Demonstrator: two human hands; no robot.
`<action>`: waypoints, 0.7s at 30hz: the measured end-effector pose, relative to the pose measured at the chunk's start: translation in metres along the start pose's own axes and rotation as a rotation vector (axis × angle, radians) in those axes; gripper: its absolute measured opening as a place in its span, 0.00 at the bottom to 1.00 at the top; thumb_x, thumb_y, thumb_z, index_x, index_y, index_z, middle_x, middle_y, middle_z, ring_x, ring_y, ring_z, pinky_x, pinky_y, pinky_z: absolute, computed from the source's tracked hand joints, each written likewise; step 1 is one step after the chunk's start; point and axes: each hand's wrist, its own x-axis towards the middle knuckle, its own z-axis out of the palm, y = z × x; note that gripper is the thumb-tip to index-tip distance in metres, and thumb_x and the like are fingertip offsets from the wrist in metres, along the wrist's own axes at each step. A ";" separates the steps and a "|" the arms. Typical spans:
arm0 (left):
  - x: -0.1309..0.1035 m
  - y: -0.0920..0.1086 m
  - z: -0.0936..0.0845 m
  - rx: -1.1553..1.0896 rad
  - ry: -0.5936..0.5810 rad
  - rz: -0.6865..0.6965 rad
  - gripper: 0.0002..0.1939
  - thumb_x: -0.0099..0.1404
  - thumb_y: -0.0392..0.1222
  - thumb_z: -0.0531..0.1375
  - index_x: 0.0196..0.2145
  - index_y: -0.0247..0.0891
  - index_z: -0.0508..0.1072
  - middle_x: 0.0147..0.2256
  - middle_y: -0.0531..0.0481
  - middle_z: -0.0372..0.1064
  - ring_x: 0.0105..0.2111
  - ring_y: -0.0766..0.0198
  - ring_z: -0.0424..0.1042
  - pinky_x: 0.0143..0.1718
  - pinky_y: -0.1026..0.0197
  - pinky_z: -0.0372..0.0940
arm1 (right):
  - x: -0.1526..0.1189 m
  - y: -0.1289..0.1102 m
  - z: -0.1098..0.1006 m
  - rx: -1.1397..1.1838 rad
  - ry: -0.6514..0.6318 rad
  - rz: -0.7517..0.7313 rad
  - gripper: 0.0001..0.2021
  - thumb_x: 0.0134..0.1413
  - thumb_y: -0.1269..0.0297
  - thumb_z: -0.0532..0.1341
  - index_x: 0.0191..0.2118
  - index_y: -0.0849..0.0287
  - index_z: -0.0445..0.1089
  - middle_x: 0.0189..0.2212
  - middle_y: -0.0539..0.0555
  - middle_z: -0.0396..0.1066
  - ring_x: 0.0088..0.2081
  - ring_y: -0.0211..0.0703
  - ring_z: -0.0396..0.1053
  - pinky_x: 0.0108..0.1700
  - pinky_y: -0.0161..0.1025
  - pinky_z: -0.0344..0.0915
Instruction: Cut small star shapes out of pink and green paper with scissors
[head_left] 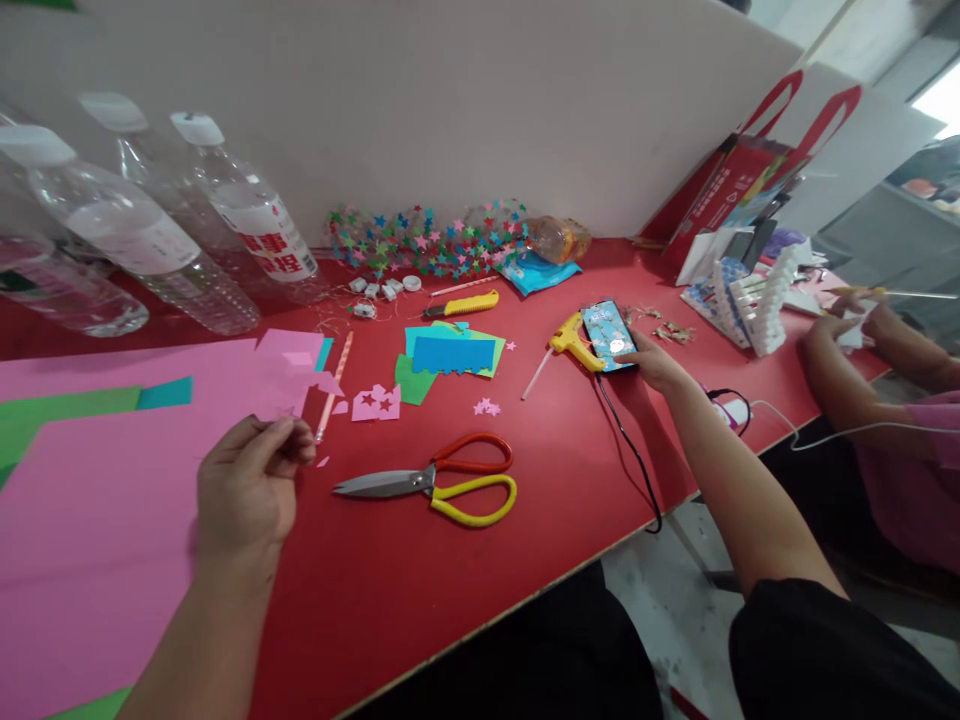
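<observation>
My right hand (654, 362) reaches across the table and grips the lower right edge of a smartphone (609, 338) whose screen is lit. Touching or just beside the phone lies a yellow hot glue gun (576, 343) with a glue stick poking out toward the left. My left hand (251, 475) is closed in a pinch above pink paper (97, 520); whatever is between its fingertips cannot be made out. Scissors (390, 484) with one red and one yellow handle rest between my hands. Pink paper stars (487, 407) and a star-punched pink scrap (375, 403) lie behind them.
Plastic bottles (247, 200) stand at the back left. A star-covered bottle (427, 240) lies along the wall near a yellow utility knife (462, 304). Blue paper (453, 354) sits mid-table. A black cord (630, 450) crosses the front edge. Another person's arms (847, 370) are at right.
</observation>
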 end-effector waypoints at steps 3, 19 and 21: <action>0.000 0.000 0.000 0.007 0.007 -0.005 0.10 0.44 0.33 0.64 0.19 0.35 0.64 0.19 0.54 0.66 0.22 0.70 0.66 0.20 0.69 0.59 | 0.002 0.003 -0.001 -0.014 0.011 0.012 0.35 0.32 0.73 0.65 0.54 0.55 0.64 0.48 0.54 0.74 0.50 0.53 0.71 0.54 0.51 0.65; 0.000 0.000 -0.001 0.012 -0.014 0.011 0.09 0.42 0.34 0.65 0.18 0.35 0.65 0.19 0.54 0.66 0.22 0.70 0.65 0.19 0.69 0.59 | -0.002 -0.001 0.004 0.046 0.028 0.025 0.20 0.43 0.69 0.65 0.46 0.55 0.69 0.47 0.56 0.76 0.51 0.54 0.72 0.54 0.52 0.67; 0.000 0.000 -0.001 0.016 -0.014 0.010 0.09 0.43 0.33 0.64 0.18 0.35 0.65 0.19 0.54 0.66 0.22 0.70 0.65 0.19 0.69 0.59 | -0.001 0.000 0.004 0.043 0.050 0.038 0.18 0.44 0.69 0.64 0.44 0.55 0.69 0.45 0.57 0.77 0.48 0.54 0.73 0.53 0.53 0.68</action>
